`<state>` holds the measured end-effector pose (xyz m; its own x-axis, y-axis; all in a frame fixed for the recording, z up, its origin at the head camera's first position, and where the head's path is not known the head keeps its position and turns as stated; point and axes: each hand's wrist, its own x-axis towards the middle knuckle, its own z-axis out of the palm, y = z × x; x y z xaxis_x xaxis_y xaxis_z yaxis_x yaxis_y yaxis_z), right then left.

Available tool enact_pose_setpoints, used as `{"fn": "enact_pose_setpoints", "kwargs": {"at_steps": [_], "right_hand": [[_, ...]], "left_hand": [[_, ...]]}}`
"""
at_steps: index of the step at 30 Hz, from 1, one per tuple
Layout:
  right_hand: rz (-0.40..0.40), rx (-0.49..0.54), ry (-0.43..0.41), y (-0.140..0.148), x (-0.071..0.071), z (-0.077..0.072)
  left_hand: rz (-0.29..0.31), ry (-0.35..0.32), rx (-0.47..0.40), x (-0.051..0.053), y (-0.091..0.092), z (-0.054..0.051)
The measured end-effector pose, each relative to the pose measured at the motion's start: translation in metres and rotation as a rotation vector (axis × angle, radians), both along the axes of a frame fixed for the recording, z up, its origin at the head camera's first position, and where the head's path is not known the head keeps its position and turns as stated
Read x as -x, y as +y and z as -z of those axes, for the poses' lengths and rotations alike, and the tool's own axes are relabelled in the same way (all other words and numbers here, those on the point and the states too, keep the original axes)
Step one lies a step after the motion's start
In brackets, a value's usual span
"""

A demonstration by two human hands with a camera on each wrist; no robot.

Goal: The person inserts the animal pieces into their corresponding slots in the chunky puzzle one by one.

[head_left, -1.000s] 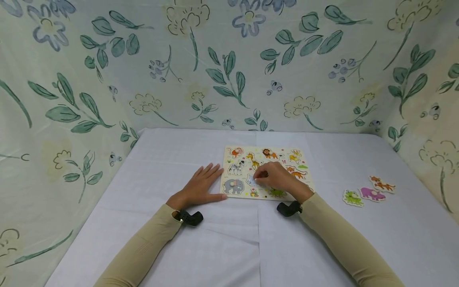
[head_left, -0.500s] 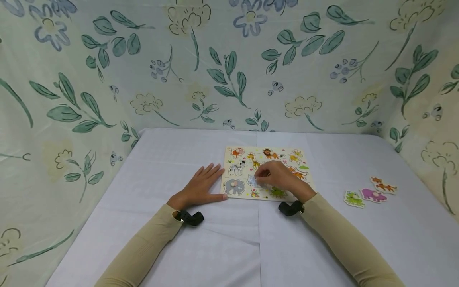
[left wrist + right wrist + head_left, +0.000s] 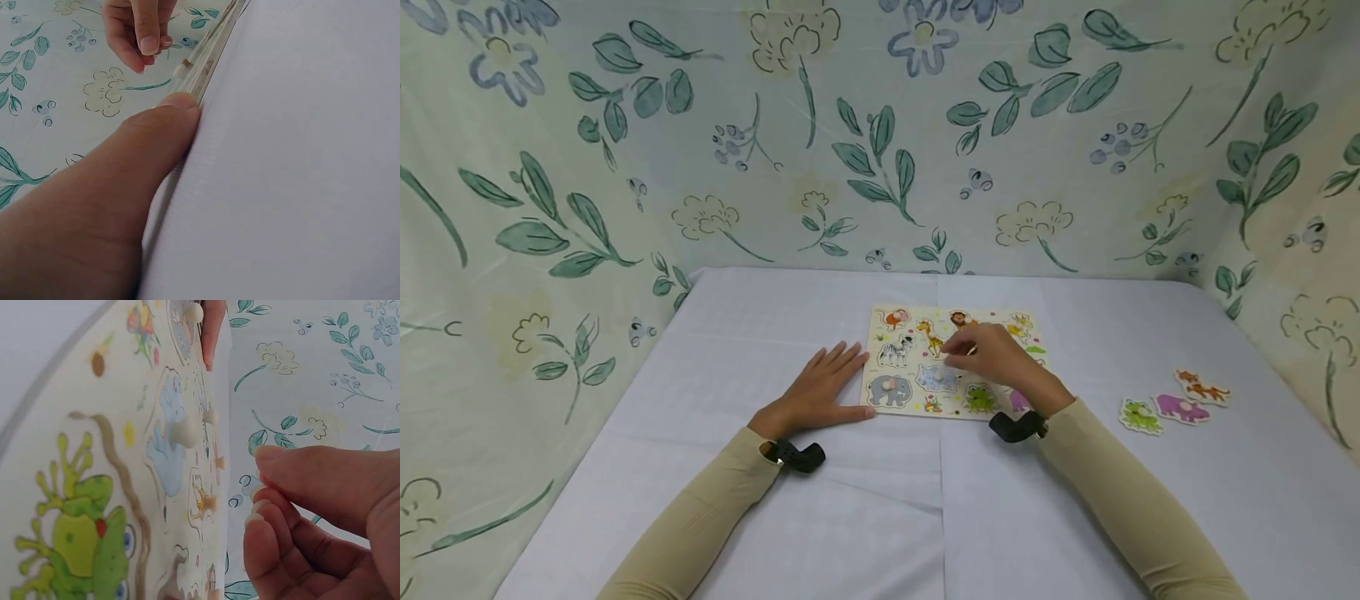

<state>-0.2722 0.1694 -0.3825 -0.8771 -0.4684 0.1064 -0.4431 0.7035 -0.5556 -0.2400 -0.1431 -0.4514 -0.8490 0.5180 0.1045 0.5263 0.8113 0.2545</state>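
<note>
A wooden animal peg puzzle board (image 3: 936, 315) lies on the table. My left hand (image 3: 816, 396) lies flat with its fingers spread at the board's left edge; in the left wrist view the thumb (image 3: 156, 128) presses on that edge. A pale blue animal piece (image 3: 936, 379) sits in the board, its knob (image 3: 185, 434) plain in the right wrist view. Just above it hovers my right hand (image 3: 996, 358), fingers loosely bent, nothing between thumb and fingertips. Zebra (image 3: 895, 352), giraffe (image 3: 928, 333) and elephant (image 3: 889, 389) pieces also sit in the board.
To the right of the board lie a loose green frog piece (image 3: 1140, 415), a purple hippo piece (image 3: 1180, 407) and an orange tiger-like piece (image 3: 1202, 387). A white cloth (image 3: 880, 517) covers the table. Flower-patterned fabric (image 3: 880, 167) hangs behind.
My right hand has let go of the blue piece and moved up and to the right, uncovering the piece and the printed frog. My left hand has stayed in place.
</note>
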Motion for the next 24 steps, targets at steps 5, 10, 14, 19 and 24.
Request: {"fn": "enact_pose_setpoints", "kwargs": {"at_steps": [5,10,14,19,24], "right_hand": [[0.041,0.012,-0.001,0.004,0.000,-0.005],[0.048,0.035,-0.009,0.011,-0.002,-0.008],[0.065,0.039,-0.013,0.018,-0.003,-0.009],[0.079,0.025,-0.006,0.030,-0.005,-0.007],[0.073,0.042,0.019,0.042,-0.009,-0.005]], "left_hand": [[0.005,0.005,-0.005,0.000,0.000,-0.001],[0.007,-0.001,-0.003,0.000,0.001,-0.001],[0.008,0.004,-0.010,-0.001,0.001,-0.001],[0.011,-0.026,-0.004,-0.002,0.000,-0.003],[0.003,-0.015,-0.003,-0.003,-0.001,0.000]]}}
